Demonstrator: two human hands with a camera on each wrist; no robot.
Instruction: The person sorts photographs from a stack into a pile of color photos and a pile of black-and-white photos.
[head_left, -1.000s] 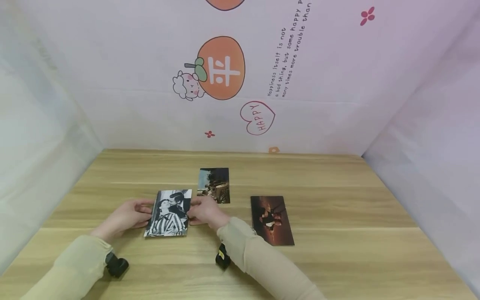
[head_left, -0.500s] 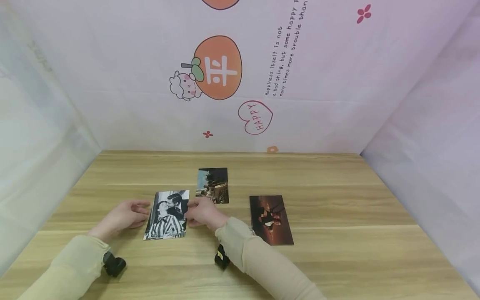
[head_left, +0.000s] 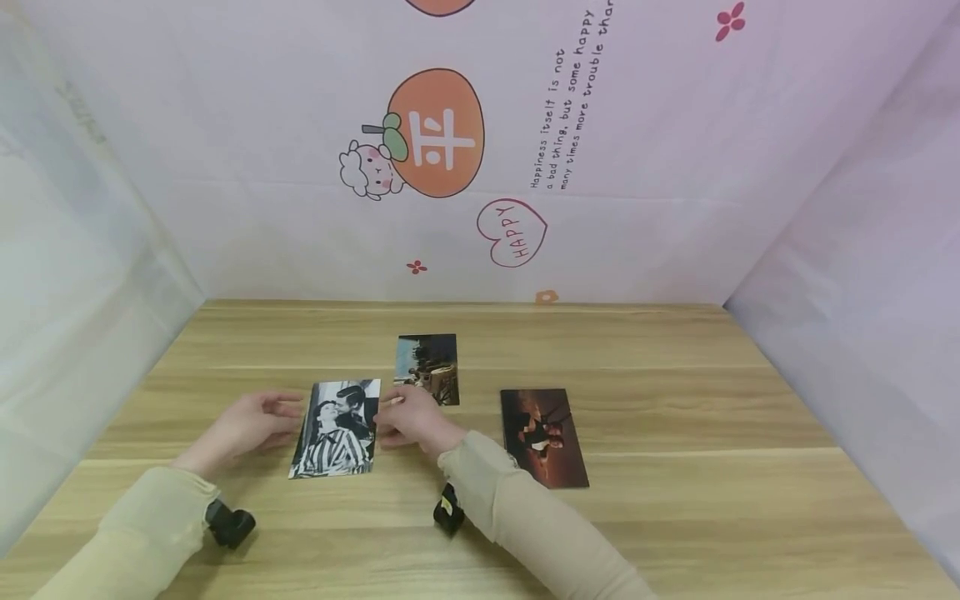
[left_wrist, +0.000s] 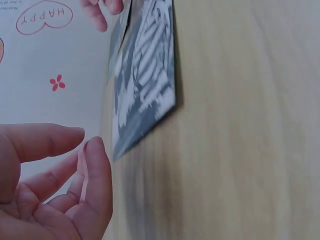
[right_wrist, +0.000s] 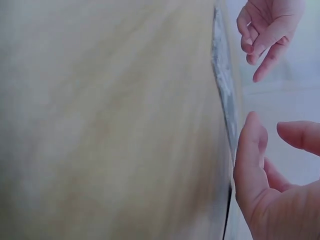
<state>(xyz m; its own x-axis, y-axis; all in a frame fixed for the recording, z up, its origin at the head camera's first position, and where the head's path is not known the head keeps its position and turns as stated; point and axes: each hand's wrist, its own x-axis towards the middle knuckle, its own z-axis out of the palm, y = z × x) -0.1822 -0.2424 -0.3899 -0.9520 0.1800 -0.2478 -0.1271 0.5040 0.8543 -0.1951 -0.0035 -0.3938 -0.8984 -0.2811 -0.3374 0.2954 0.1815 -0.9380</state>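
Observation:
A black-and-white photo card (head_left: 335, 433) of a couple, one in stripes, lies on the wooden table between both hands. My left hand (head_left: 258, 423) is just off its left edge; in the left wrist view thumb and fingertips stand slightly apart with nothing between them. Right at the card's right edge are the fingers of my right hand (head_left: 412, 417), loosely bent. The right wrist view shows a gap between that thumb and the fingers (right_wrist: 250, 150). Behind the right hand lies a colour photo card (head_left: 435, 362), its lower edge partly covered by the hand.
A dark reddish photo card (head_left: 546, 437) lies right of the right forearm, its left side partly behind the sleeve. White printed cloth (head_left: 637, 250) walls the table (head_left: 675, 400) at the back and both sides. Black wrist cameras (head_left: 231, 525) hang under both wrists.
The black-and-white card has come down slightly toward me and now lies flat. My left fingers have come away from its left edge; the right hand has hardly moved. The other cards stay put.

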